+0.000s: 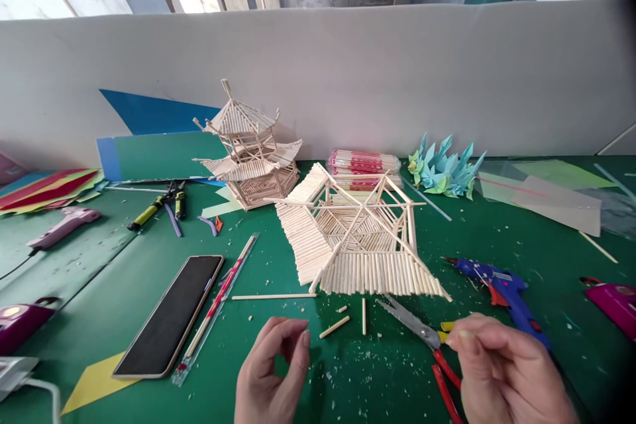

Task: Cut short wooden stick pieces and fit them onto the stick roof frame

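Near the front edge of the green tabletop point(124, 291), the left hand point(271, 371) curls half open and holds nothing. The right hand point(501, 371) pinches its fingers almost shut; I cannot tell if it holds anything. The short stick point(334, 326) lies between them, so grab it gently, away from the stick roof point(355, 245).

A green table point(149, 291) carries a stick roof frame point(355, 242), a finished pagoda point(248, 149), phone point(171, 315), scissors point(422, 338), blue glue gun point(499, 288), loose sticks point(334, 326) (with crumbs scattered around) and paper cranes point(442, 169).
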A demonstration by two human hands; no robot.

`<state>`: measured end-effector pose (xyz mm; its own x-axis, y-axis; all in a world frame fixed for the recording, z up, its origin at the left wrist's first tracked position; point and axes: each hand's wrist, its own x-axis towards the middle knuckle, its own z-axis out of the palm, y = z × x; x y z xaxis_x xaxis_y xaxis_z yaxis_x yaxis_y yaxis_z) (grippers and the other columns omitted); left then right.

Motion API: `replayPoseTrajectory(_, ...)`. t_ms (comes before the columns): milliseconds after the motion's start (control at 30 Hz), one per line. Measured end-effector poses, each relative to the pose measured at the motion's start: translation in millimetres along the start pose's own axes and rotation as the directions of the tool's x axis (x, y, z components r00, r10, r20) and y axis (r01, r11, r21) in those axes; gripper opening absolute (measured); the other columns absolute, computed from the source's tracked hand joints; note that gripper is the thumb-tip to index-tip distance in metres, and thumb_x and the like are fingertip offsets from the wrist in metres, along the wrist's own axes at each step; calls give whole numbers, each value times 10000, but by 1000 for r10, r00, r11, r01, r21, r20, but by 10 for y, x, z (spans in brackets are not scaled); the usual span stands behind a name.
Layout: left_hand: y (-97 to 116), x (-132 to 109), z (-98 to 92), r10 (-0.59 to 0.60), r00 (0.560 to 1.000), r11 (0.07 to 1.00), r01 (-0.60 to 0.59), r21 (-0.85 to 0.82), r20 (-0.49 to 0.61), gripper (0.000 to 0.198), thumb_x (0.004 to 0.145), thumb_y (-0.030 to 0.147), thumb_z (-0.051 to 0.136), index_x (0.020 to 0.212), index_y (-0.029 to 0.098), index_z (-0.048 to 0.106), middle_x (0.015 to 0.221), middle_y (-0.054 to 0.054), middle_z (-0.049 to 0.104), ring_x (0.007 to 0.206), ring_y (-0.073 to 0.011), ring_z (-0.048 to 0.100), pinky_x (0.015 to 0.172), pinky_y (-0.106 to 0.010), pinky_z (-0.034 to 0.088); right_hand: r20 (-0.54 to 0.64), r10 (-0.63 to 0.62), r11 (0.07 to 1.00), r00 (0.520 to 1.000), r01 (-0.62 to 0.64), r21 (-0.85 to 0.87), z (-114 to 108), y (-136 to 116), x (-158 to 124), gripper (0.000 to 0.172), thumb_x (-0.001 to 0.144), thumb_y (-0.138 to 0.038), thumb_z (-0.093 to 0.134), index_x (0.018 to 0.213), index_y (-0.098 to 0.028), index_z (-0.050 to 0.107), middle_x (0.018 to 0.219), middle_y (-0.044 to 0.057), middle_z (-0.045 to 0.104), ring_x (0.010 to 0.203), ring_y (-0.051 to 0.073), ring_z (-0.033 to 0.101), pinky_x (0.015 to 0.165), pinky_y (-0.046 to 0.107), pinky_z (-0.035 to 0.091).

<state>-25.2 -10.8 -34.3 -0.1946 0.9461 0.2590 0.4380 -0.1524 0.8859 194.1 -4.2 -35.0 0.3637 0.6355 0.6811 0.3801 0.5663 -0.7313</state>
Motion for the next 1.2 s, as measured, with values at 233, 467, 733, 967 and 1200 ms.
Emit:
replayPoseTrajectory(233, -109, -45, -11, 89, 970, 972, -135, 195, 227, 101, 814, 156, 508, 785, 191, 599, 723, -22, 562, 600, -139, 540, 513, -228, 449, 119, -69, 998, 990, 69, 10, 19, 173, -228, 91, 799, -106, 516, 765, -190, 515, 597, -16, 539, 509, 134, 530, 522, 319, 470)
replayPoseTrajectory(467, -78, 43, 124, 223, 830, 735, -488, 471, 512, 197, 848, 167, 432, 884, 169, 626, 793, -76, 614, 711, -207, 563, 645, -360, 455, 189, -23, 1000, 982, 23, 2, -1, 104, -288, 123, 770, -72, 530, 815, -187, 532, 632, 2, 548, 530, 139, 532, 494, 299, 468)
replayPoseTrajectory(733, -17, 199, 349, 156, 751, 317, -653, 687, 642, 249, 821, 77, 440, 678, 166, 623, 693, -64, 617, 647, -238, 568, 581, -373, 406, 202, 9, 999, 979, -3, -32, 76, 69, -289, 145, 752, -39, 534, 754, -184, 531, 588, -13, 511, 524, 119, 506, 508, 265, 447)
replayPoseTrajectory(967, -151, 200, 378, 183, 759, 358, -644, 676, 625, 279, 809, 56, 424, 635, 175, 607, 650, -54, 598, 597, -212, 548, 571, -354, 369, 217, 96, 992, 971, -76, -98, 120, 61, -316, 132, 787, -108, 541, 710, -203, 492, 571, -12, 501, 481, 109, 465, 453, 249, 399)
replayPoseTrajectory(1200, -254, 184, 367, 195, 784, 490, -598, 634, 589, 270, 824, 86, 389, 687, 181, 601, 679, -52, 598, 590, -198, 530, 567, -348, 402, 276, 131, 986, 952, -95, -141, 124, 68, -329, 130, 796, -139, 542, 696, -203, 489, 561, -19, 492, 474, 107, 441, 452, 241, 385)
